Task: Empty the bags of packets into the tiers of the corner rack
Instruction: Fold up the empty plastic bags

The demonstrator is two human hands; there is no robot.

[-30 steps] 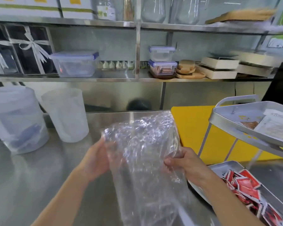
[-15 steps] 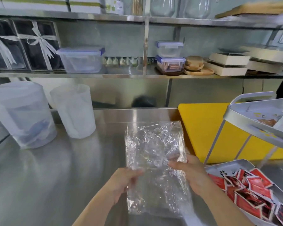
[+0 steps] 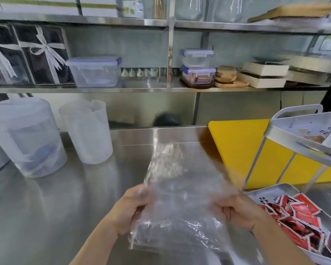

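A clear, crumpled plastic bag (image 3: pixel 180 203) with no packets visible inside is stretched between both hands over the steel counter. My left hand (image 3: pixel 130 209) pinches its left edge and my right hand (image 3: pixel 237 211) grips its right edge. The bag is blurred by motion. At the right stands the metal corner rack: its lower tier (image 3: pixel 260 194) holds several red packets (image 3: pixel 302 213), and its upper tier (image 3: pixel 283 134) holds a few pale and brown packets (image 3: pixel 313 139).
A yellow cutting board (image 3: pixel 235 148) leans behind the rack. Two translucent jugs (image 3: pixel 25 138) (image 3: pixel 86 131) stand at the left on the steel counter (image 3: pixel 46 207). Wall shelves behind hold lidded containers (image 3: pixel 95 71), wooden boards and boxes.
The bag was lowered from an upright hold to lie flatter over the counter. Both hands shifted from its middle to its two side edges, pulling it taut.
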